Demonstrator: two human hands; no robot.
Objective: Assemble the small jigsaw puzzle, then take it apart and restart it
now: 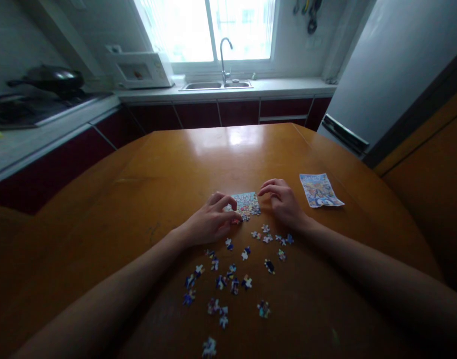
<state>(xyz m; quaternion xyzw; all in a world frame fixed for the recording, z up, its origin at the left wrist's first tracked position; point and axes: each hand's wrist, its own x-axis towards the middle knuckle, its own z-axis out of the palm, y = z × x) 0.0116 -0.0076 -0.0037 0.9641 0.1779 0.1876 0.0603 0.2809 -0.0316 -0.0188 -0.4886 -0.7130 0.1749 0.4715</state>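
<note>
A small partly built jigsaw (247, 203) lies on the brown wooden table (157, 169). My left hand (212, 221) rests at its left edge with thumb and fingers pinched together at the puzzle's lower left corner; what they pinch is too small to name. At the puzzle's right edge my right hand (283, 202) lies with its fingers curled, the fingertips touching the edge. Several loose puzzle pieces (228, 279) lie scattered on the table between my forearms.
A printed picture card (319, 189) lies to the right of my right hand. Behind the table runs a kitchen counter with a sink and tap (224, 75), a microwave (140, 70) and a wok on the stove (52, 80). A refrigerator (392, 70) stands at the right.
</note>
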